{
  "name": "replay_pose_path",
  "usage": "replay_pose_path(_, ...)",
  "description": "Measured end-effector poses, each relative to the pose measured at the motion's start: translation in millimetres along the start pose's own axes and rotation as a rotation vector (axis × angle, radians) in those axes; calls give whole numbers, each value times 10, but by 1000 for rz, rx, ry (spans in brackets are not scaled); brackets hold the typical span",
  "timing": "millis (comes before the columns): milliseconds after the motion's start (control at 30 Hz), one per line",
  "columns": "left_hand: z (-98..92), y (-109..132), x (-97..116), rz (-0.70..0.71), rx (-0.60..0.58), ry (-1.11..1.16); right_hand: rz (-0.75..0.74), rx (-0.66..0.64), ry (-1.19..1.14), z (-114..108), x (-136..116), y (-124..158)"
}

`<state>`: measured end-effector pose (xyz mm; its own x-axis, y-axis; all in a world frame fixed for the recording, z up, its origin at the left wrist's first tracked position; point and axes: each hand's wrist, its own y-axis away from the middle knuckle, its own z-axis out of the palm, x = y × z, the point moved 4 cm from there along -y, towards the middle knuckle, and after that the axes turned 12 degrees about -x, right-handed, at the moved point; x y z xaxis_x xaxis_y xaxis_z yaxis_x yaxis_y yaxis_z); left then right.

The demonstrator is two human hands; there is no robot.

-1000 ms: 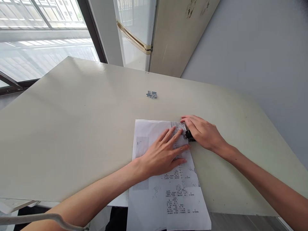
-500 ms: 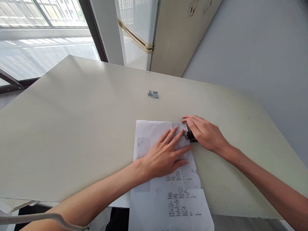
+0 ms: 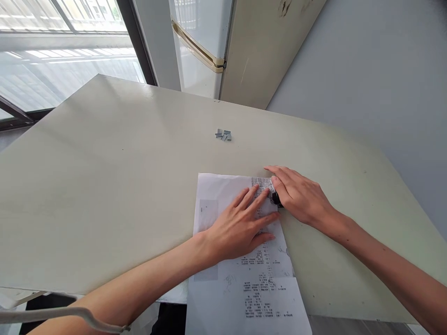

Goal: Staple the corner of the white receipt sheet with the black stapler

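Note:
A stack of printed white paper point(image 3: 223, 195) lies on the cream table point(image 3: 104, 177), its near end hanging over the front edge. My left hand point(image 3: 240, 225) lies flat on the sheets with fingers spread, holding them down. My right hand point(image 3: 296, 195) covers a small black stapler point(image 3: 276, 200) at the paper's top right corner, fingers closed over it and pressing down. Only the stapler's dark tip shows under the hand.
A little heap of loose staple strips point(image 3: 222, 135) lies farther back on the table. A white fridge point(image 3: 223, 46) stands behind the table's far edge, a window point(image 3: 52, 42) to the left, and a grey wall point(image 3: 377, 70) to the right.
My right hand has settled further over the stapler, hiding more of it. My left hand and the paper stay put; the view has shifted slightly.

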<state>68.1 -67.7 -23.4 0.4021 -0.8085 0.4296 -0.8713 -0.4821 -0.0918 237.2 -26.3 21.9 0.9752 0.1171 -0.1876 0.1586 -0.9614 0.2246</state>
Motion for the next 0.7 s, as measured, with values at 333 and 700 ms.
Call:
replay_pose_path(333,-22,-2,-6,-15,-19,46,-41,51,47,71,3,-23)
replay_pose_path(700,-54,-5,-3,-21,-41,27,-57,84,142,178,-86,-77)
